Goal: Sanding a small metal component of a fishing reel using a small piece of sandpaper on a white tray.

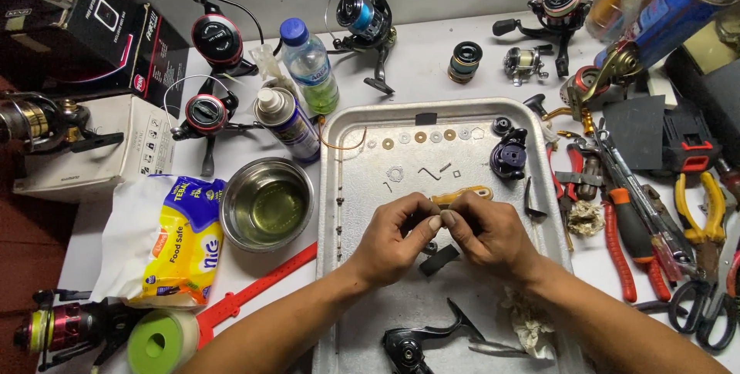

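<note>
Hands are meeting over the middle of a metal tray [331,189] that is lying on a white table [432,58]. The left hand [393,239] and the right hand [486,235] are pinching together with fingertips touching, closing narrowly around something small; what exactly sits between them is too hidden to tell. A tan, elongated part [462,194] is showing just behind the knuckles, and a dark flat piece [438,260] is poking out beneath the hands, toward the tray's near edge.

Along the tray's far edge a row of small washers [424,137] is lying in a line, with a dark blue reel part [509,157] sitting toward the far right corner. Tiny screws and clips are scattering across the tray's far half. Near the tray's near edge a black reel frame [420,339] is resting, with a crumpled rag [532,324] beside it at the near right.

Just off the tray's left edge a steel bowl [266,203] is holding a yellowish liquid. Behind it a spray can [287,121] and a water bottle [310,66] are standing. A yellow packet [181,239] is lying further left, and a red strap [254,285] is running toward the table's near edge. Several spinning reels [216,39] are sitting along the table's far edge. Beyond the tray's right edge, red-handled pliers [617,243] and yellow-handled pliers [697,204] are lying among other tools.
</note>
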